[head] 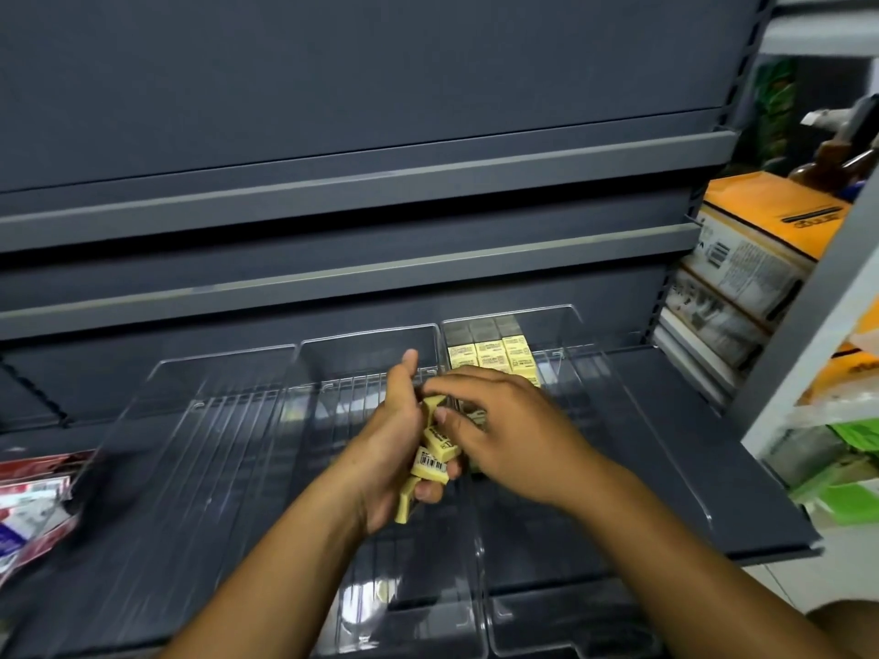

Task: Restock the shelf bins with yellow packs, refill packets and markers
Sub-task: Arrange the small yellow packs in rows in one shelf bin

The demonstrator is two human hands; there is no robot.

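My left hand (397, 439) grips a stack of several small yellow packs (430, 463), held on edge above the middle clear bin (366, 344). My right hand (504, 425) reaches across from the right and pinches the top pack of that stack (434, 404) between thumb and fingers. At the back of the right clear bin (566, 321), more yellow packs (494, 354) stand in three rows. The left clear bin (200, 373) holds nothing that I can see.
The three clear bins sit on a dark grey shelf (713, 444), with bare grey shelves above. Red-and-white packets (33, 506) lie at the far left. Boxed goods with orange tops (756, 240) and green packages (851, 487) fill the neighbouring rack at right.
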